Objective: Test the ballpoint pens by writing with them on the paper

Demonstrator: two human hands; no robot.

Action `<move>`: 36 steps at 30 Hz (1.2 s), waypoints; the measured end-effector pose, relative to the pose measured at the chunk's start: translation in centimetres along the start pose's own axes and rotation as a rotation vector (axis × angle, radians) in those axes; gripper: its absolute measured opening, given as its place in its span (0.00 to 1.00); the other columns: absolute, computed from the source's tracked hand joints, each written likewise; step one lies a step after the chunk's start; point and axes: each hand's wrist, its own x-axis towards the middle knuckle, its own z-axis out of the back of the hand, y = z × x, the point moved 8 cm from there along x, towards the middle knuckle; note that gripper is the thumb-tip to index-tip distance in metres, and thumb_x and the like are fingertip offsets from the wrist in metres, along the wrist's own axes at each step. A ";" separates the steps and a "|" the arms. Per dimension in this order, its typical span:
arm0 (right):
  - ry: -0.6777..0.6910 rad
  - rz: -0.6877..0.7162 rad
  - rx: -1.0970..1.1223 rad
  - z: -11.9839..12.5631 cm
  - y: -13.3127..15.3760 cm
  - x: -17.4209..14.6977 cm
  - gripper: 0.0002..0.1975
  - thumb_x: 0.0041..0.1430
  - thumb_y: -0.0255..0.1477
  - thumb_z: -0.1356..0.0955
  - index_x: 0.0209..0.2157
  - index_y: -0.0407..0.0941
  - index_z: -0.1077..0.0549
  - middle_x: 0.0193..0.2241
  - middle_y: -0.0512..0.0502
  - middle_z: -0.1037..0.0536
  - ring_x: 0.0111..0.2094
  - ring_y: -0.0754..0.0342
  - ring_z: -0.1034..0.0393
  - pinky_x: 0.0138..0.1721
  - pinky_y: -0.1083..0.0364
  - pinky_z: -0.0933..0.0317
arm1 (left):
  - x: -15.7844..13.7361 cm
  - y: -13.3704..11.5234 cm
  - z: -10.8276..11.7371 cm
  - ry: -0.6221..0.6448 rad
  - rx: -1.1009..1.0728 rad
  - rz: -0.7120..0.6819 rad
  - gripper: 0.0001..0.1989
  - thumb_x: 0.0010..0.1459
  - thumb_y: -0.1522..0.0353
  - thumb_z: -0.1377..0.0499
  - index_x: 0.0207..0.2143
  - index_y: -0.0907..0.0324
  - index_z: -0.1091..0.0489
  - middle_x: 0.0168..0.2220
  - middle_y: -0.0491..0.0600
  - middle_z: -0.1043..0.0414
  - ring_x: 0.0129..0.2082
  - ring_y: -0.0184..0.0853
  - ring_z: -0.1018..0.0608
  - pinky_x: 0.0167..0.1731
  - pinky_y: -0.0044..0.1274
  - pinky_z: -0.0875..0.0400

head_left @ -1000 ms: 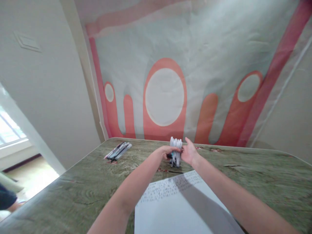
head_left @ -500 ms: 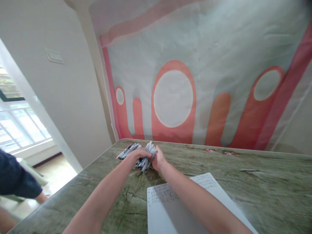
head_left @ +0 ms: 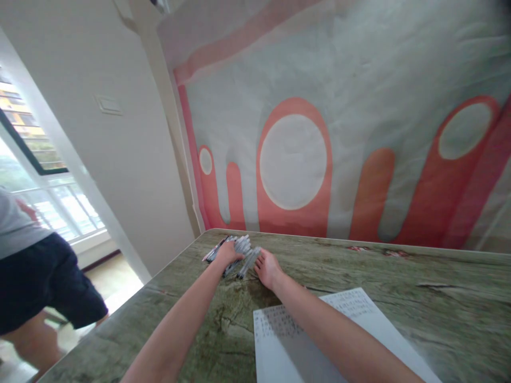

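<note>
Several slim pens (head_left: 241, 244), pale with dark ends, lie bunched near the far left of the wooden table. My left hand (head_left: 227, 254) rests over this bunch, its fingers closed around part of it. Just to the right, a smaller group of clear pens (head_left: 249, 263) slants apart from the bunch. My right hand (head_left: 267, 267) has its curled fingers at the side of these clear pens and appears to hold them. The fingertips of both hands are partly hidden.
A white sheet of paper (head_left: 291, 346) with handwritten lines lies under my right forearm. The wood-patterned table (head_left: 223, 330) meets a wall with a pink and grey print. Left of the table, a person in dark shorts (head_left: 48, 276) stands near a window.
The single thick bunch of pens has split, with a small group now apart at my right hand. My view has shifted left, and the person at the left shows more fully.
</note>
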 end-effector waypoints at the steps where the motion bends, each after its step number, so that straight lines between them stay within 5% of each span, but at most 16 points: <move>1: 0.010 -0.011 0.012 0.0 -0.1 -0.1 0.12 0.56 0.33 0.42 0.34 0.46 0.30 0.37 0.51 0.25 0.40 0.59 0.34 0.41 0.59 0.45 | -0.1 0.0 0.1 -0.025 0.006 -0.001 0.34 0.40 0.54 0.40 0.49 0.61 0.39 0.49 0.58 0.34 0.48 0.44 0.32 0.45 0.30 0.38; 10: 0.138 -0.105 0.075 -1.3 -0.6 -1.9 0.12 0.57 0.35 0.42 0.35 0.45 0.30 0.34 0.49 0.26 0.34 0.59 0.33 0.38 0.58 0.43 | -2.3 -1.6 0.0 -0.145 0.022 -0.007 0.30 0.54 0.54 0.54 0.56 0.60 0.47 0.52 0.59 0.38 0.49 0.44 0.33 0.46 0.33 0.40; 19: 0.144 -0.158 -0.030 -1.9 -0.3 -2.9 0.16 0.59 0.40 0.43 0.36 0.44 0.32 0.35 0.48 0.27 0.32 0.60 0.33 0.35 0.59 0.41 | -6.2 -4.1 -2.3 -0.132 0.148 -0.090 0.27 0.59 0.58 0.62 0.59 0.58 0.53 0.61 0.55 0.54 0.59 0.46 0.48 0.52 0.42 0.53; 25: 0.005 -0.140 -0.263 2.3 3.0 -6.3 0.12 0.50 0.35 0.32 0.36 0.44 0.32 0.44 0.42 0.30 0.39 0.55 0.33 0.44 0.53 0.42 | -5.5 -3.9 -2.2 -0.129 0.151 -0.013 0.32 0.56 0.51 0.61 0.59 0.56 0.53 0.61 0.55 0.56 0.59 0.48 0.50 0.52 0.43 0.53; 36: 0.000 0.087 -0.754 12.4 11.8 -18.9 0.19 0.55 0.39 0.37 0.47 0.46 0.31 0.51 0.42 0.32 0.52 0.52 0.39 0.53 0.52 0.46 | -4.4 -3.6 -2.3 -0.133 0.105 0.119 0.34 0.55 0.49 0.62 0.59 0.57 0.53 0.61 0.58 0.55 0.58 0.52 0.50 0.50 0.47 0.54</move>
